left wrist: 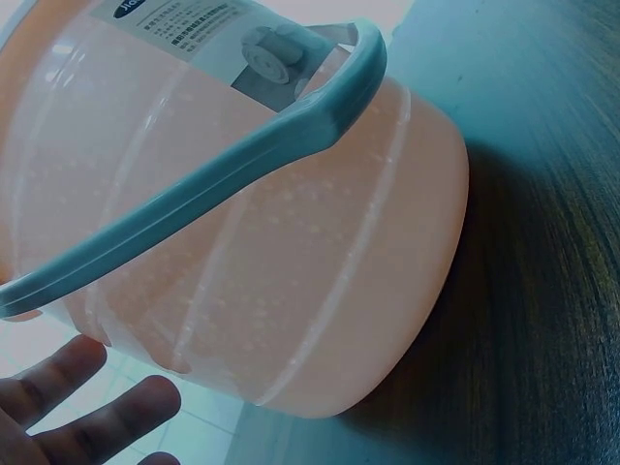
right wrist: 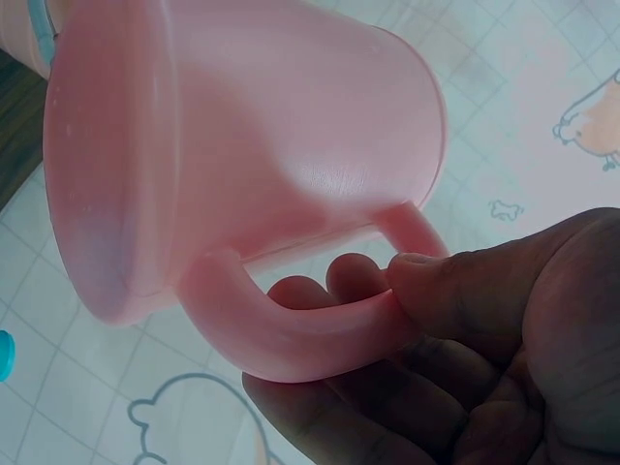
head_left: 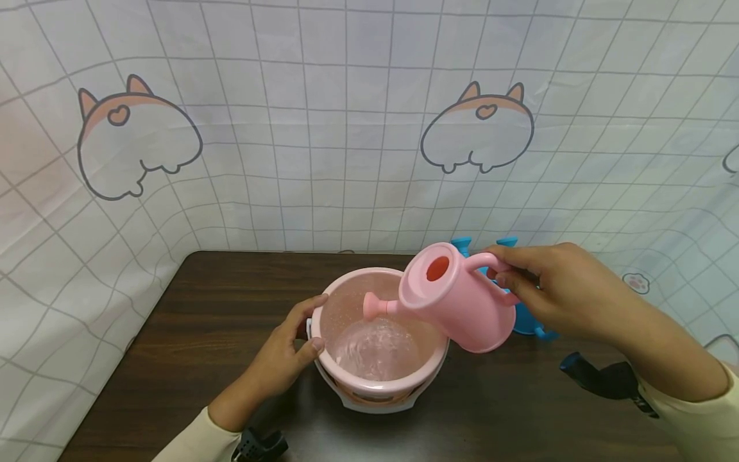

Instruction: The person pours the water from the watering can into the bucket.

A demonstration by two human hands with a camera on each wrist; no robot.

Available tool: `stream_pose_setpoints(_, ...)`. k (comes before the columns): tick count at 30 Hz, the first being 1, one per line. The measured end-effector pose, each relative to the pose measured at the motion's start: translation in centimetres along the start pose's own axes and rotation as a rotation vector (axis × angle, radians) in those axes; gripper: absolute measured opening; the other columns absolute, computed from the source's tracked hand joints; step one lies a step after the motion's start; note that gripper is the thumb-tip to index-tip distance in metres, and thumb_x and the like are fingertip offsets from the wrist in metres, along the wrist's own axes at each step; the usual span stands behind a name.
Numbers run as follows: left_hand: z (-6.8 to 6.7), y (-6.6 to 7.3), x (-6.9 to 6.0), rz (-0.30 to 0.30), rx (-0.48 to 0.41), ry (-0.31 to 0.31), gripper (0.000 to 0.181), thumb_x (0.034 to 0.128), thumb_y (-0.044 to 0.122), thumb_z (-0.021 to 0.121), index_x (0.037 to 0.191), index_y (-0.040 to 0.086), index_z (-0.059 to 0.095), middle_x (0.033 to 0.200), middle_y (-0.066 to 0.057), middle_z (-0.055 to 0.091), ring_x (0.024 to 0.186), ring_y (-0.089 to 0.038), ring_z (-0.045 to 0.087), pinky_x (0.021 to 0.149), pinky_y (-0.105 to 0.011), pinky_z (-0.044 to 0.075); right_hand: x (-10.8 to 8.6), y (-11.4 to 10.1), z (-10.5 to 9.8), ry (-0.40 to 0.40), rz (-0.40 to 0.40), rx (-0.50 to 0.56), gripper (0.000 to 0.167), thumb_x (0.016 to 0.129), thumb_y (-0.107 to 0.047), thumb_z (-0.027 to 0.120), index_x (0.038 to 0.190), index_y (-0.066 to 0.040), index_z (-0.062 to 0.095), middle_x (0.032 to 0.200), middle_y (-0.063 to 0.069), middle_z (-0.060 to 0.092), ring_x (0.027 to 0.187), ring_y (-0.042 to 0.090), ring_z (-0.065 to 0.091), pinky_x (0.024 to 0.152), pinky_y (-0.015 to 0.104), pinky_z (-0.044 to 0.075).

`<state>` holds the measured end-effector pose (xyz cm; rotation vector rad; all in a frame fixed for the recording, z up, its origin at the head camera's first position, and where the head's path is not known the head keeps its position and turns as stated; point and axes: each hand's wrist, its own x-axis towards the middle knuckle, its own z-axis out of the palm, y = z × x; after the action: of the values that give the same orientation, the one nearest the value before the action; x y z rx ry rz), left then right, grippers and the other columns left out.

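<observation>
A pink watering can point(head_left: 462, 301) is tilted left, its sprinkler head over a pale pink bucket point(head_left: 375, 387). My right hand point(head_left: 548, 289) grips the can's curved handle point(right wrist: 300, 339), fingers and thumb wrapped round it. Rippling water point(head_left: 378, 350) shows inside the bucket; any stream from the spout is too faint to tell. My left hand point(head_left: 283, 353) rests at the bucket's left rim, thumb and forefinger touching it. In the left wrist view, fingers point(left wrist: 116, 417) stretch beside the bucket wall, below its grey-blue carrying handle point(left wrist: 194, 213).
Behind the pink can, blue plastic things point(head_left: 524, 321) with flared heads stand partly hidden on the dark wooden table point(head_left: 219, 321). A white grid-patterned cloth point(head_left: 346, 128) hangs along the back and sides. Each wrist carries a black camera mount point(head_left: 603, 378).
</observation>
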<state>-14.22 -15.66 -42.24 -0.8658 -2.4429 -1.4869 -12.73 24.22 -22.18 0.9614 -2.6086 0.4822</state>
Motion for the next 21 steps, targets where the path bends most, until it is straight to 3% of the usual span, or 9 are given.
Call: stream_pose_setpoints(21,0.02,0.06,-0.03,-0.008,-0.009,0.006,0.06,0.1012,0.041,0.059,0.155,0.024,0.039,0.122,-0.007,0.064,0.094,-0.016,0.065,0.08,-0.039,0.052,0.15,-0.27,0.01,0.01,-0.034,-0.01,0.035,0.091,-0.004,0.075,0.117,-0.027,0.074,0.068,-0.019,0.048,0.052,-0.001,0.037,0.047,0.023,0.036)
